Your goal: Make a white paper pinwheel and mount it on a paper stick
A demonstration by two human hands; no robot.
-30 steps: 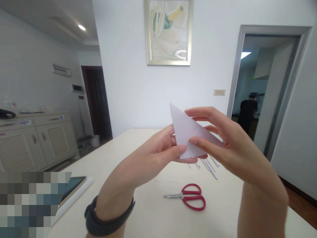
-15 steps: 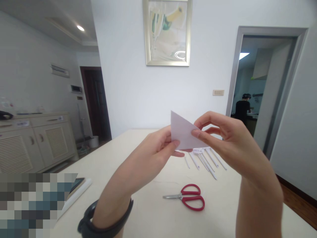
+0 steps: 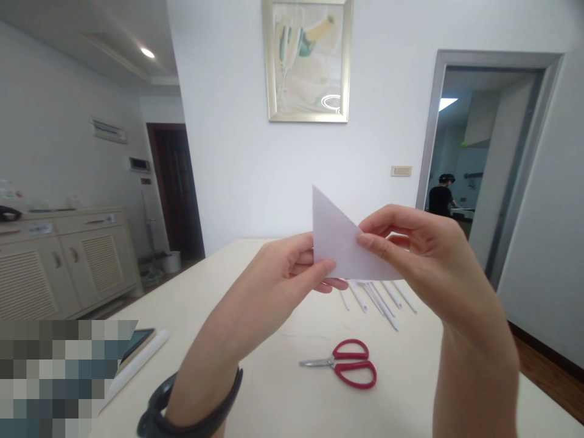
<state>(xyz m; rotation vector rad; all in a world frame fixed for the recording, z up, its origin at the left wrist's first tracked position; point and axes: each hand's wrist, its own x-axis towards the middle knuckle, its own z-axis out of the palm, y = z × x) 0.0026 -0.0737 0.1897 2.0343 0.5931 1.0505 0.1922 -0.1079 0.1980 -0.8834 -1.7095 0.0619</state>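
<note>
A white sheet of paper point(image 3: 335, 243), triangular in outline with one point upward, is held above the table between both hands. My left hand point(image 3: 301, 264) pinches its lower left corner, thumb in front and fingers behind. On the sloping right edge, my right hand point(image 3: 410, 243) grips the paper between thumb and fingers, hiding its right corner in part. Below the hands, red-handled scissors point(image 3: 340, 363) lie on the table with blades toward the left. Several thin rolled paper sticks point(image 3: 378, 298) lie behind them, partly covered by the paper and hands.
The cream table point(image 3: 269, 389) reaches toward the wall. At its left lies a dark flat object point(image 3: 139, 344) beside a white roll point(image 3: 148, 359), next to a blurred-out area. A person point(image 3: 441, 194) stands beyond the doorway at right. A cabinet point(image 3: 68, 261) stands at far left.
The paper shows larger, its top point higher and its lower edge reaching further right. My right hand has shifted slightly right; my left hand keeps its grip.
</note>
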